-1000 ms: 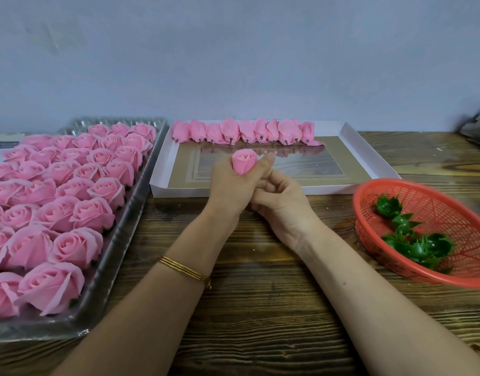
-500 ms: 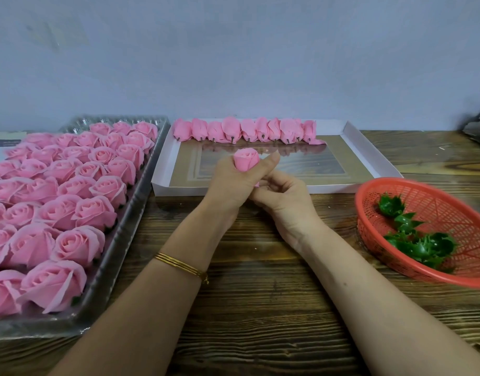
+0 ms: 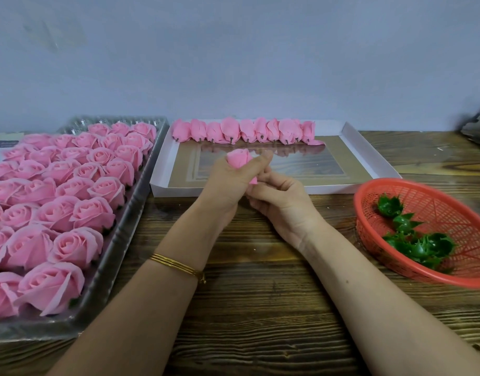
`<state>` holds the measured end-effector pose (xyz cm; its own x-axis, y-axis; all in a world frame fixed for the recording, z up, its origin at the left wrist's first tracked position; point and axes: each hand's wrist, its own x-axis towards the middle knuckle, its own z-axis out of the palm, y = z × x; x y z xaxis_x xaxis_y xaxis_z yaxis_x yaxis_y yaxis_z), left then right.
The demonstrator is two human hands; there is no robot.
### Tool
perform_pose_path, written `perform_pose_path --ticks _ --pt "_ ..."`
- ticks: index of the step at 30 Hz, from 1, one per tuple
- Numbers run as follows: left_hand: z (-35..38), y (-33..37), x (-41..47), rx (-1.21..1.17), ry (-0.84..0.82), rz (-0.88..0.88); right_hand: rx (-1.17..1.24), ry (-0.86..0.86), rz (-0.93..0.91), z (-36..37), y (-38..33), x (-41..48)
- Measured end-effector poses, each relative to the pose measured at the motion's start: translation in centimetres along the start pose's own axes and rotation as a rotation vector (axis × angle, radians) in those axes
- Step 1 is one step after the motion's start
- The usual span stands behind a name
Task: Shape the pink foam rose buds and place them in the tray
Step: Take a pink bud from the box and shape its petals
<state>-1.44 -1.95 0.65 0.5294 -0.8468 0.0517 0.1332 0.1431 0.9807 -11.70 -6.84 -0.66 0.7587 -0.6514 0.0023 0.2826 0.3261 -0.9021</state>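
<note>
One rose bud (image 3: 240, 158) is sitting in my left grip (image 3: 228, 183), the fingers wrapping round it with the tip poking out on top. My right grip (image 3: 279, 196) is pinching its lower end, where a bit of pink is showing. Both are hovering over the near edge of the white tray (image 3: 369, 154) at 12 o'clock. Judgement: I am shaping this bud and it is not yet placed.

Done: about nine shaped buds (image 3: 230, 131) are lying in one row along the tray's far wall, stems pointing toward me. They are overlapping, so plus or minus one. Most of the tray floor is showing bare, so I am estimating that the task is at an early stage.

Left: open roses (image 3: 70, 185) are filling the clear plastic tray (image 3: 127, 221) at 9 o'clock. Over thirty are in view, but the frame is cutting off the left side, so I cannot give a total.

Also: the red basket (image 3: 450, 213) at 3 o'clock is holding roughly six green calyxes (image 3: 418, 245), clumped together. Everything is resting on the wooden desk (image 3: 260, 308).
</note>
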Motion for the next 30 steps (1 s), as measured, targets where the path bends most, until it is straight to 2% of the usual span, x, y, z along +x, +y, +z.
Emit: perform_pose_path --ticks 5,11,21,30 --pt "0.5 -0.3 0.1 -0.072 0.092 -0.048 -0.148 0.106 -0.121 0.6 0.4 -0.2" --pt "0.7 0.0 -0.2 -0.071 0.053 -0.034 -0.218 0.154 -0.177 0.9 0.5 -0.4" --pt "0.2 0.5 -0.4 0.031 -0.079 -0.022 -0.106 0.078 -0.056 0.8 0.1 -0.3" --pt "-0.1 1.0 -0.8 0.045 -0.197 -0.006 -0.018 -0.066 0.034 0.3 -0.2 -0.2"
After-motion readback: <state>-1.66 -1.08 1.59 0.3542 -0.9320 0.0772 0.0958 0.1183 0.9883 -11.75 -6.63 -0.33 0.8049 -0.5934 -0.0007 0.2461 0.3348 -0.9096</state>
